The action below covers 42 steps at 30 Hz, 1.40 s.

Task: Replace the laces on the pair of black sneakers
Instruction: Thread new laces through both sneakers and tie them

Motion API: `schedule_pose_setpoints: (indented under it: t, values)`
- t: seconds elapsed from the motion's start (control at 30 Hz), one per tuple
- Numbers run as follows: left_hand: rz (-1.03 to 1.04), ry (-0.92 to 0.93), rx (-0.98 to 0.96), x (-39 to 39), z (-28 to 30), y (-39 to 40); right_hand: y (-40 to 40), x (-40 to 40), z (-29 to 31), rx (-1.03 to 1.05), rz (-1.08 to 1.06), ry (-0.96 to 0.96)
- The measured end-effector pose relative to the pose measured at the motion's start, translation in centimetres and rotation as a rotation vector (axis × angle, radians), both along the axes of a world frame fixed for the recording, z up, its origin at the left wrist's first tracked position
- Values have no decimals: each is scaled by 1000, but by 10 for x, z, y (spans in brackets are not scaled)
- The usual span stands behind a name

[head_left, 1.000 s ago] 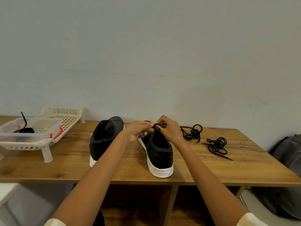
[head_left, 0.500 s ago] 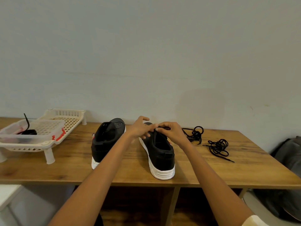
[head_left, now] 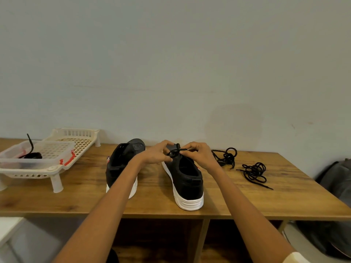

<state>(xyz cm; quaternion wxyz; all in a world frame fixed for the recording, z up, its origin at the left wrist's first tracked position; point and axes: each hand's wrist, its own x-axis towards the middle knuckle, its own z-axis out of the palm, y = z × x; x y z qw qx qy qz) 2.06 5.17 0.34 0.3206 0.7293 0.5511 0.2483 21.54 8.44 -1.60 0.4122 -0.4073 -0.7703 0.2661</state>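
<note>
Two black sneakers with white soles stand heel-toward-me on the wooden table. The right sneaker carries a black lace at its tongue. My left hand pinches one part of that lace and my right hand pinches another, both just above the shoe's front. The left sneaker sits beside it, partly behind my left forearm; I see no lace on it. Two loose bundles of black lace lie to the right: one near the wall, one closer.
A cream plastic rack stands at the left, with a clear container on it holding a dark lace. A grey bag sits off the table's right end. The wall runs close behind the table.
The lace, hidden under my fingers half a second ago, now shows as a crossed loop between my hands. My fingers have lifted and spread slightly apart over the right sneaker.
</note>
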Motion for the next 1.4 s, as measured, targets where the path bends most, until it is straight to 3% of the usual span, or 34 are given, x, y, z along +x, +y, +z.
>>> schedule_pose_setpoints:
  t: [0.13,0.23,0.33,0.7,0.9,1.1,1.23,1.4]
  values:
    - [91,-249,287,5,3,0,0,0,2,12,19,-11]
    - [46,-79,511,6,4,8,-1,0,2,18,29,-14]
    - [-8,163,553,8,-2,15,-1,0,2,32,35,-21]
    - [32,238,657,6,-6,17,0,1,2,16,53,-20]
    - [313,-42,486,19,-7,20,0,1,1,18,47,-40]
    - [375,-402,204,24,-15,25,2,1,1,31,57,-48]
    - [406,-422,214,16,-9,13,3,2,1,23,49,-58]
    - [109,-296,174,6,-8,0,-1,5,4,12,73,-72]
